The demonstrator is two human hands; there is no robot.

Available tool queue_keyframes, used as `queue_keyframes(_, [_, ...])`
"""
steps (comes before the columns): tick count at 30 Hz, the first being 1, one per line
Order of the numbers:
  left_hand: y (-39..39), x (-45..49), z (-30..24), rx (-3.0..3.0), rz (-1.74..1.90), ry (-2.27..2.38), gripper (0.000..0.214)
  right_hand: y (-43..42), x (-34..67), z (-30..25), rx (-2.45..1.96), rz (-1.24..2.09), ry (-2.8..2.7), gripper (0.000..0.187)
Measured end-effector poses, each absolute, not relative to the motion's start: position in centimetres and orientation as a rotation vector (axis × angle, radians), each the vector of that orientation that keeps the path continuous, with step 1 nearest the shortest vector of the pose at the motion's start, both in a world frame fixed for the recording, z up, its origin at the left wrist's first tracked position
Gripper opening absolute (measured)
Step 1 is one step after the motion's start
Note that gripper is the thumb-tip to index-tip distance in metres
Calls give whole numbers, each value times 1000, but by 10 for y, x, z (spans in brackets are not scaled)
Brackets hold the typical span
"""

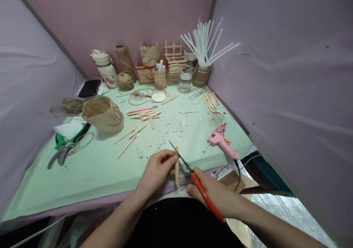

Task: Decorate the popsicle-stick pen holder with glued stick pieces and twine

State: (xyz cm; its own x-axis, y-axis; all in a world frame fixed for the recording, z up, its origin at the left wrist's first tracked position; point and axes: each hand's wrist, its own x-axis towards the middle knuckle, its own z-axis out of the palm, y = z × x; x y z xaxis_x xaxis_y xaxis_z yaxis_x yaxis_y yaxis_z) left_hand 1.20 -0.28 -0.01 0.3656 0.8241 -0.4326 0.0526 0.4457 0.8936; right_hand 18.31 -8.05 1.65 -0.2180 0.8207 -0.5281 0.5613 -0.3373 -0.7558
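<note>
Near the table's front edge, my left hand (162,165) pinches a wooden craft stick (177,174) between thumb and fingers. The stick stands nearly upright, its lower end cut to a slant. My right hand (202,185) is closed round the red handles of a pair of scissors (206,196). Their narrow blades point up and left, passing by the stick's upper part beside my left thumb. Whether the blades touch the stick I cannot tell. Beyond my hands lie several cut craft sticks (132,141) and a pile of more sticks (143,114) with a pink pen-like tool (142,109).
A pink glue gun (222,141) lies at the right, its cord running off the edge. At the left are a woven-looking basket (107,115) and green-handled pliers (62,150). A water cup (185,79), twine ball (125,80) and glue sticks (205,42) stand along the back.
</note>
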Motion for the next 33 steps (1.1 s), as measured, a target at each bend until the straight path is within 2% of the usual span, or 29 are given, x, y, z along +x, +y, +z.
queue_keyframes(18, [12, 17, -6, 926, 513, 1079, 26, -69, 178, 3, -1897, 1588, -1479, 36])
queue_keyframes(23, [17, 18, 0, 926, 475, 1077, 24, -63, 180, 14, -1723, 1589, -1483, 42])
queue_keyframes(33, [27, 22, -3, 902, 420, 1072, 22, -53, 178, 16, -1723, 1822, -1284, 46])
